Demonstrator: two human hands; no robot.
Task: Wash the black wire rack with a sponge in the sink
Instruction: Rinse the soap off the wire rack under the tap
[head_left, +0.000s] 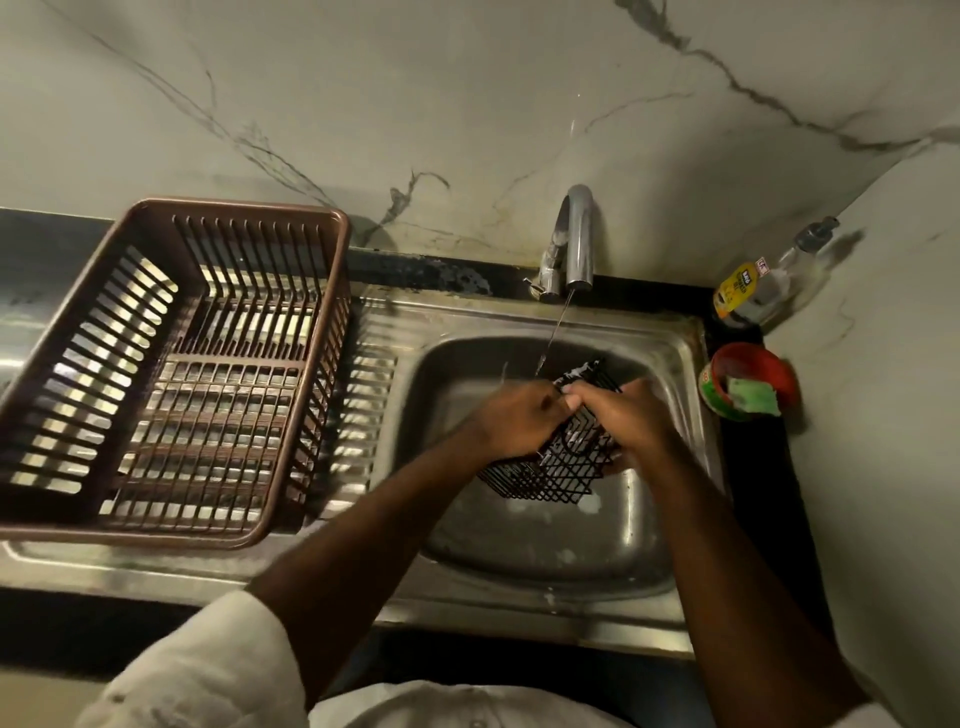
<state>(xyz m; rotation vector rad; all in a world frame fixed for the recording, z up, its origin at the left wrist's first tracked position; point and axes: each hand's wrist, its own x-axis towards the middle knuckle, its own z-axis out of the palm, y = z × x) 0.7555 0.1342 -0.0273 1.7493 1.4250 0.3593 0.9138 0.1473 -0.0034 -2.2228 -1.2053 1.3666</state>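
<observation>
Holding the black wire rack (558, 470) with both hands over the steel sink (540, 564) basin, tilted, far edge up and near edge hanging lower; left hand (511, 422) has its fingers curled round the rack's left side, right hand (631, 423) is wrapped over the right side, so both are gripping it and the rack sits squeezed between them, sticking out past the knuckles at the top and below the wrists at the bottom; bits of white foam on the wires.

Just beyond the hands a thin stream of water (555, 330) drops from the chrome tap (577, 234) and lands on the rack's far corner.

Green sponge (754, 397) is not in either hand; it's sitting in a red tub (724, 364) off to the right of the right hand, on the black counter (753, 467); further back on that side are a yellow-label bottle (736, 291) and a clear pump bottle (802, 249) in the corner.

Well to the left of the left hand, a brown plastic dish basket (171, 364) stands on the sink's ribbed draining board (371, 374).

Wall (467, 104) behind and to the right is pale marble with dark veins; lighting is pretty dim; white sleeve (208, 665) on the left arm is pushed up.
</observation>
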